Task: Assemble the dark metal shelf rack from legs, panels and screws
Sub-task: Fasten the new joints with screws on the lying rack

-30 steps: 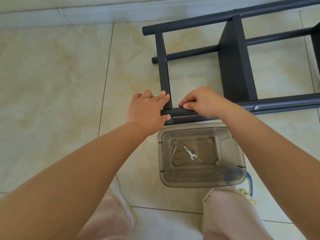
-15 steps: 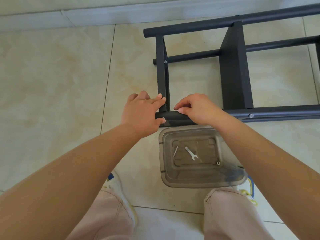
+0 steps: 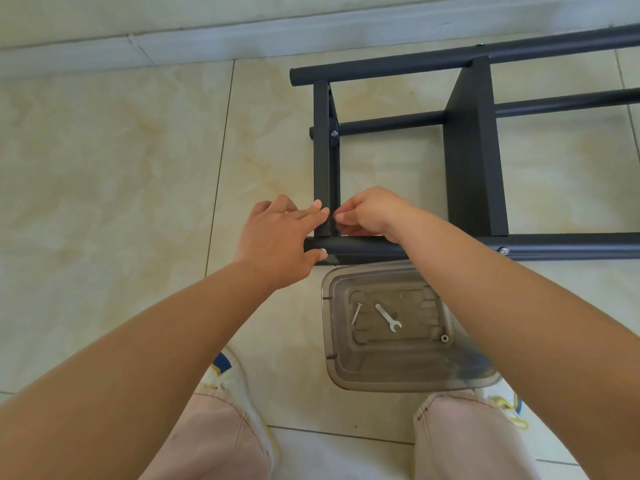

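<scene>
The dark metal rack lies on its side on the tiled floor, its near leg (image 3: 554,245) running left to right. At that leg's left end stands the narrow end panel (image 3: 322,150); a wider shelf panel (image 3: 474,150) stands further right. My left hand (image 3: 277,237) rests its straight fingers against the end panel, the thumb pressing a silver screw head (image 3: 322,251) at the leg's end. My right hand (image 3: 370,213) reaches over the leg. Its curled fingertips pinch a small part at the panel's inner side; I cannot make out what it is.
A clear plastic tray (image 3: 398,379) sits on the floor just in front of the near leg, holding a small wrench (image 3: 388,317), a screw (image 3: 356,313) and a nut (image 3: 444,338). My knees and shoes flank it. A baseboard (image 3: 207,39) runs behind the rack.
My right hand has let go of the near leg and moved up over it to the panel's inner side. My left hand has stayed at the corner.
</scene>
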